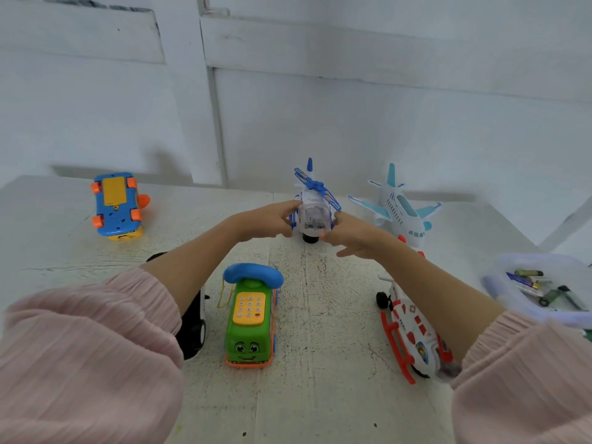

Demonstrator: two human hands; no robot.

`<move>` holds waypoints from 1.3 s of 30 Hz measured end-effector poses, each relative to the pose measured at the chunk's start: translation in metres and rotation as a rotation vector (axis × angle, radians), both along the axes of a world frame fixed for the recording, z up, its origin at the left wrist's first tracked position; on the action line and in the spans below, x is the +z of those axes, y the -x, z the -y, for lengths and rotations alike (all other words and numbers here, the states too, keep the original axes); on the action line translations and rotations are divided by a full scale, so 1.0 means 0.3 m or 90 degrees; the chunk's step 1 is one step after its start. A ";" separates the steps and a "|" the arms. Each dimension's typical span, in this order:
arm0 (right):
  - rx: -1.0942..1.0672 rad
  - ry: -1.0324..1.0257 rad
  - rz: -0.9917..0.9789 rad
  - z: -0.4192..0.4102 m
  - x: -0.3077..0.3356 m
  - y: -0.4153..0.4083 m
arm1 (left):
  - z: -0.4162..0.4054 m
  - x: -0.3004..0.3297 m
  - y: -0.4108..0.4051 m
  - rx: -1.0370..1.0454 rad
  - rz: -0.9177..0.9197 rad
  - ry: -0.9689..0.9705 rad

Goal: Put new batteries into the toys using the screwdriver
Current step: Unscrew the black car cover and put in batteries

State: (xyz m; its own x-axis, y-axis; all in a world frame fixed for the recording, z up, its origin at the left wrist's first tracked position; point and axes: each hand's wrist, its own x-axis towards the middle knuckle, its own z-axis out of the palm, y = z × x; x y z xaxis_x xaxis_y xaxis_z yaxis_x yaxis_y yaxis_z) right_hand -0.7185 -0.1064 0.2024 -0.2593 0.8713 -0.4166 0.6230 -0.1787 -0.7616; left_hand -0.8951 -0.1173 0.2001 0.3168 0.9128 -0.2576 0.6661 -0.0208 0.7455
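Left hand: our left hand point(262, 223) reaches forward, its fingers curled onto the left side of the blue-and-white helicopter point(315, 208).
Right hand: our right hand point(350, 233) pinches the helicopter's right side with thumb and forefinger; the other fingers hang loose below.
Blue-and-white helicopter: it stands upright at the far middle of the desk point(320, 315), between our two hands.
Toy plane: the white and light-blue plane point(398, 209) sits just right of the helicopter, apart from it.
Phone bus: the green phone bus point(251, 318) with a blue handset stands near us, between our forearms.
Red-and-white helicopter: this one point(413, 334) lies under our right forearm.
Blue car: the blue and yellow car point(117, 205) lies wheels-up at the far left.
Black-and-white toy: the toy point(193, 325) is mostly hidden by our left arm.
Batteries: the batteries point(541, 288) lie in a clear tray point(499, 283) at the right edge.
Screwdriver: we cannot tell whether one is among the things in the tray.
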 end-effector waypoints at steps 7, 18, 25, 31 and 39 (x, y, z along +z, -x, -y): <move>0.224 -0.078 0.221 0.023 0.180 0.036 | 0.023 0.071 0.166 0.074 -0.009 -0.014; 0.514 -0.130 0.148 0.164 0.100 0.418 | 0.317 0.119 0.402 0.206 -0.023 -0.086; 0.579 -0.077 0.099 0.219 0.026 0.536 | 0.494 0.049 0.483 0.283 0.022 -0.008; 0.502 -0.023 -0.004 0.223 0.025 0.571 | 0.534 0.014 0.491 0.298 0.076 -0.026; 0.376 -0.112 -0.139 0.168 0.147 0.525 | 0.493 0.131 0.459 0.352 0.155 -0.195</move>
State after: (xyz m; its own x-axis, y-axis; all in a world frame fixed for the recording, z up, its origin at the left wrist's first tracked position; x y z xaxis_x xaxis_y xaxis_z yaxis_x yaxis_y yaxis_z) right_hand -0.8762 -0.1566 0.2465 -0.7775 0.6070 -0.1642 0.4057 0.2846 -0.8686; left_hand -1.0326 -0.2652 0.2394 -0.2018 0.9777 0.0585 0.4530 0.0402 0.8906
